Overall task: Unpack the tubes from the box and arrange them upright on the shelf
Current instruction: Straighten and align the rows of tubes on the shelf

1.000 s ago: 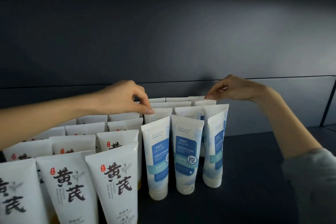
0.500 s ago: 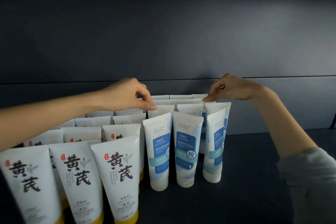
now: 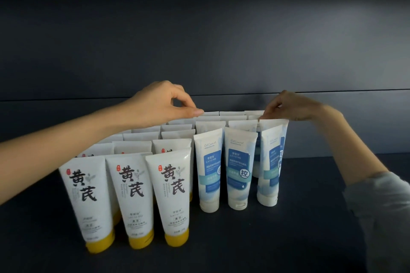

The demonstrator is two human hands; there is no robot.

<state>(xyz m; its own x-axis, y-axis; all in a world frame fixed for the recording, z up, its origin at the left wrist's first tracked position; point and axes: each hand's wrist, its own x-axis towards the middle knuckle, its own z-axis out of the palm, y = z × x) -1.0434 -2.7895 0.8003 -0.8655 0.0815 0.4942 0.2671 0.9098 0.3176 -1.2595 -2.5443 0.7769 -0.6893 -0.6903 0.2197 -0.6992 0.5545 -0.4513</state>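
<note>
The white plastic tubes with blue labels (image 3: 209, 168) stand cap-down in tight rows on the dark shelf (image 3: 310, 228), hard against the white tubes with yellow caps (image 3: 170, 195). The left hand (image 3: 159, 104) pinches the crimped top of a back-row tube (image 3: 210, 113) between thumb and forefinger. The right hand (image 3: 290, 106) seems to nip the crimp of a right-column tube (image 3: 275, 122) (it's blurred there). Packed this close, one sideways tug could topple neighbours like dominoes. The front right tube (image 3: 269, 162), turned askew, looks likeliest to go.

White tubes (image 3: 131, 195) with yellow caps (black lettering), white tubes with blue labels (image 3: 238, 168), dark shelf (image 3: 288, 239)
</note>
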